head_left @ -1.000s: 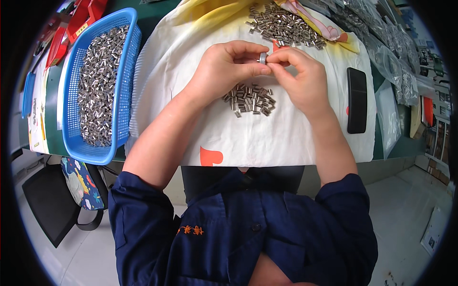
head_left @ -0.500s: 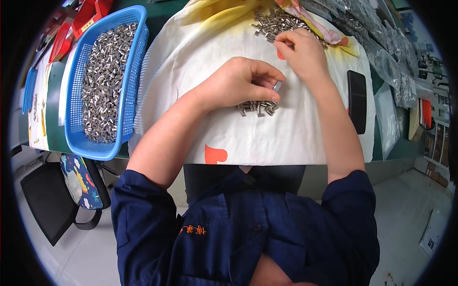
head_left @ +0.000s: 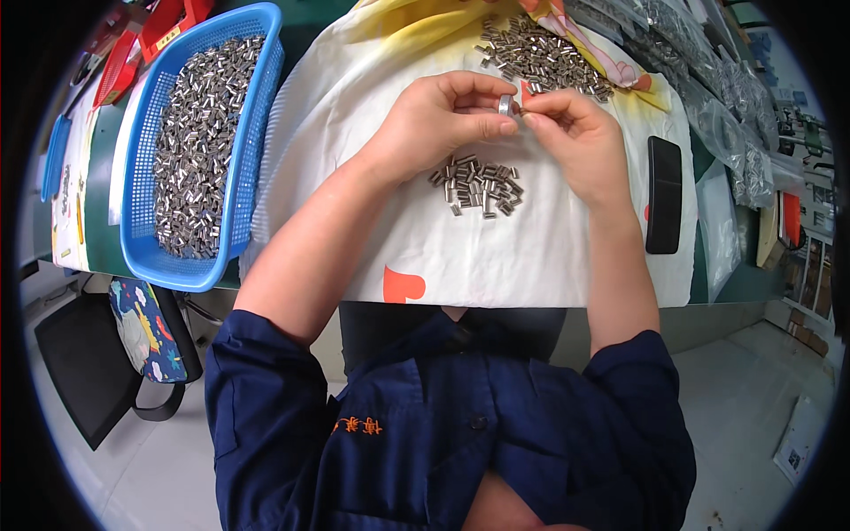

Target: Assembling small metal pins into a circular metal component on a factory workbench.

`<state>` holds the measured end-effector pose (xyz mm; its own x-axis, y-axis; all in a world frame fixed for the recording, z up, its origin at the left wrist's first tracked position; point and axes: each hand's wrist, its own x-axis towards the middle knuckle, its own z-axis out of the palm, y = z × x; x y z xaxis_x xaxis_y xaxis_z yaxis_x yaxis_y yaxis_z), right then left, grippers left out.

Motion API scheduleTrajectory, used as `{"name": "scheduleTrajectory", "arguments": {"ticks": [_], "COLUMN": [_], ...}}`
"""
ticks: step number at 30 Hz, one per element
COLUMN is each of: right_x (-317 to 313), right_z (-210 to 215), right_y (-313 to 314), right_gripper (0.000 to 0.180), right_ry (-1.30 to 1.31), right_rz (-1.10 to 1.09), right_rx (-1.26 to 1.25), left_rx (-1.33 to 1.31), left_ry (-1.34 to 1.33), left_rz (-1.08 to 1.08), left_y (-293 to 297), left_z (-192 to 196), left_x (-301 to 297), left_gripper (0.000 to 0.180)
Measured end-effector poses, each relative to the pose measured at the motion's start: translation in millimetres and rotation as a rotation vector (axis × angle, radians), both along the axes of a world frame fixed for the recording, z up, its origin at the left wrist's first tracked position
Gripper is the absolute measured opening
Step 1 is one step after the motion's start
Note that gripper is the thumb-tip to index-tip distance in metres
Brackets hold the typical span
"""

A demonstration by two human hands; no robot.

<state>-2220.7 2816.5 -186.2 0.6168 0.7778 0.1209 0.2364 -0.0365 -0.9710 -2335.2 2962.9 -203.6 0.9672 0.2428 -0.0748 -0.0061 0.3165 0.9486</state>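
Between the thumb and fingers of my left hand (head_left: 434,115) is a short silver metal ring (head_left: 506,104). My right hand (head_left: 580,142) is closed in a pinch right beside the ring, its fingertips meeting it. A small metal piece seems to sit in that pinch, mostly covered by the fingers. Just below my hands a small heap of short metal pins (head_left: 478,184) lies on the white cloth (head_left: 531,257). Beyond my right hand spreads a larger heap of similar small metal parts (head_left: 549,57), partly bordered by the cloth's yellow patterned fold.
A blue plastic basket (head_left: 173,281) full of small metal cylinders stands at the left. A black phone (head_left: 664,195) lies at the right, near clear plastic bags (head_left: 735,133) of parts. Red bins (head_left: 115,75) sit far left; a black chair (head_left: 88,372) stands below the table edge.
My right hand has come back from the far heap toward me, to the ring. My left hand has lifted slightly away from the near heap, uncovering more pins.
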Motion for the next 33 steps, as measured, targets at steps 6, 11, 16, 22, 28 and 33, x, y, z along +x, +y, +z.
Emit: {"name": "scheduleTrajectory", "arguments": {"ticks": [6, 11, 16, 22, 28, 33], "right_x": [-2, -17, -17, 8, 27, 34], "right_z": [3, 3, 5, 8, 17, -7], "right_y": [-1, 6, 5, -9, 0, 37], "right_gripper": [0.006, 0.008, 0.005, 0.009, 0.014, 0.014], "right_ry": [-0.134, -0.470, -0.409, 0.275, 0.008, -0.672], "right_rz": [-0.003, -0.128, -0.095, 0.240, 0.139, -0.025], "right_rx": [-0.050, -0.044, -0.017, -0.098, -0.264, -0.424], "left_rx": [-0.013, 0.066, 0.044, 0.052, 0.219, 0.312], "left_ry": [-0.005, 0.028, 0.039, 0.064, 0.071, 0.053], "left_rz": [-0.020, 0.021, 0.053, -0.205, -0.264, -0.340], "left_y": [-2, -1, -4, -1, -4, -6], "left_z": [2, -3, -1, 8, 9, 10], "left_x": [3, 1, 0, -4, -5, -6], "left_gripper": [0.038, 0.038, 0.035, 0.034, 0.032, 0.032]}}
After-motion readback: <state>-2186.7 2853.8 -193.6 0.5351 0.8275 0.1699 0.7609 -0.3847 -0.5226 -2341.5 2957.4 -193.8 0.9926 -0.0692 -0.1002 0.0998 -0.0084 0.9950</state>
